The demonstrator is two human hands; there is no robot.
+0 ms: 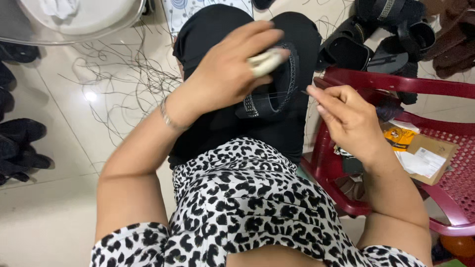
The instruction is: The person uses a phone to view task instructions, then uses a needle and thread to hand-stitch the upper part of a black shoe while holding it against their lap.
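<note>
My left hand (232, 64) grips a black sandal (282, 89) with a studded strap, holding it against my black-clad knees. One finger of that hand is wrapped in pale tape. My right hand (346, 118) is beside the sandal on the right, its fingers pinched on a thin needle (306, 92) with a fine thread stretched to the strap.
A red plastic chair (396, 84) at the right holds a cardboard box (428, 155) and paper scraps. More black sandals (376, 39) lie at the top right and along the left edge (20, 143). Loose black threads (128, 74) litter the tiled floor. A round clear table (74, 20) is at the top left.
</note>
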